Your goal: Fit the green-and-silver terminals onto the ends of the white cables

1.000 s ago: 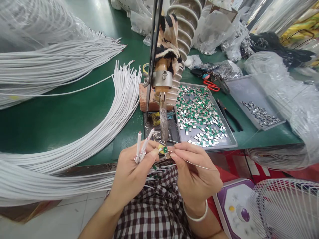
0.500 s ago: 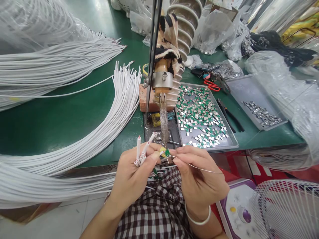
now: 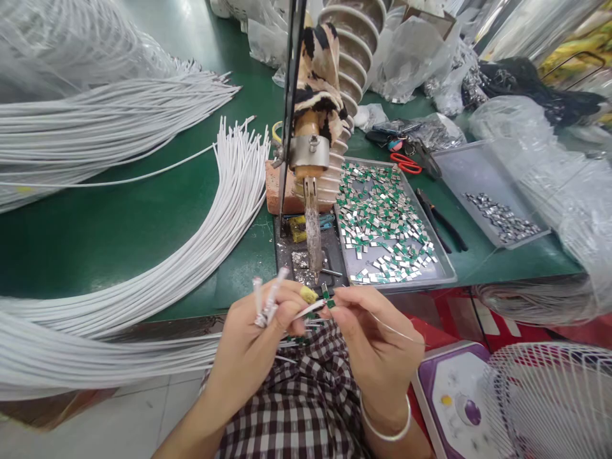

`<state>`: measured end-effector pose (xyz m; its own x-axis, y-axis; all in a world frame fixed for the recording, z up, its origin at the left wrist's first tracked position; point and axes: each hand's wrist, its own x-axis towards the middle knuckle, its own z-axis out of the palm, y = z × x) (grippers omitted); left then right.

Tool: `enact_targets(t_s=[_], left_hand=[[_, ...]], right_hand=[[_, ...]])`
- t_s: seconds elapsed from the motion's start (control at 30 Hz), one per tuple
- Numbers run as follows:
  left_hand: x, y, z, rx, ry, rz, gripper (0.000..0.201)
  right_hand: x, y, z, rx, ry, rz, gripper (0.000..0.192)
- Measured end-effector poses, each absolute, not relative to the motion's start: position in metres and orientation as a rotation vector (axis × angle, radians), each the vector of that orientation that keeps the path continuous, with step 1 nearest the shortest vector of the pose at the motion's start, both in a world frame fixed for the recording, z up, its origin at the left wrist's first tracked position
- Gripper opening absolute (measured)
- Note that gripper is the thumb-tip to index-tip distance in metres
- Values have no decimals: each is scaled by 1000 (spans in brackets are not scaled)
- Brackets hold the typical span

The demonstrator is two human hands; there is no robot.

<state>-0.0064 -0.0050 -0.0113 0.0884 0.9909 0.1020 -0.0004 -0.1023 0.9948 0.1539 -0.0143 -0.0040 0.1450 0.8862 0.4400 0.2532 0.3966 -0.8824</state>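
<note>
My left hand (image 3: 261, 325) is closed around several white cables (image 3: 271, 299), whose cut ends stick up from the fist; a yellow covering sits on one fingertip. One cable reaches out from those fingers to a small green circuit board with a metal plug (image 3: 329, 302). My right hand (image 3: 377, 335) pinches at this board with thumb and forefinger, and a thin solder wire (image 3: 394, 330) runs across its fingers. Just beyond the fingertips stands the soldering iron (image 3: 313, 236), its tip pointing down, clamped upright. Exactly where the cable meets the board is too small to make out.
A tray of green boards (image 3: 449, 271) lies right of the iron, beside black-handled pliers (image 3: 444, 223) and a bin of metal parts (image 3: 535, 234). Bundled white cables (image 3: 191, 255) fill the left. A brick (image 3: 277, 188), red-handled scissors (image 3: 405, 162) and a fan (image 3: 549, 395) stand around.
Both hands have come slightly down, away from the iron's tip. The cable held out by my left hand now shows more length, and the board has turned between the fingers.
</note>
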Motion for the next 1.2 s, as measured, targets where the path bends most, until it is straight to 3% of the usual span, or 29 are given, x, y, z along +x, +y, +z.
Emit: enact_targets(t_s=[0.13,0.27,0.43,0.53,0.73,0.83,0.97,1.2], left_hand=[[-14,-14,-25,1068,1108,1356,29],[-11,-13,-20,1323,1086,1123,25],[1,-10,-13,1638,1011,941,34],[0,-13,-13,1601,1026,937,34],[-6,-18,-10,1441,1048,1159,15],[-5,-19,-9,1430,1051,1187,16],[-5,-19,-12,1400,1052,1161,19],[-5,-14,-14,1402,1037,1156,18]], right_hand=[[167,-17,1,-1191,-1358,773,23],[171,-18,11,-1182,-1515,780,32],[160,-19,16,-1102,-1785,621,5],[157,-19,14,-1050,-1769,629,12],[157,-17,10,-1097,-1559,806,14],[156,-17,10,-1077,-1512,948,19],[156,-16,13,-1083,-1463,1013,11],[158,-12,10,-1029,-1432,1086,21]])
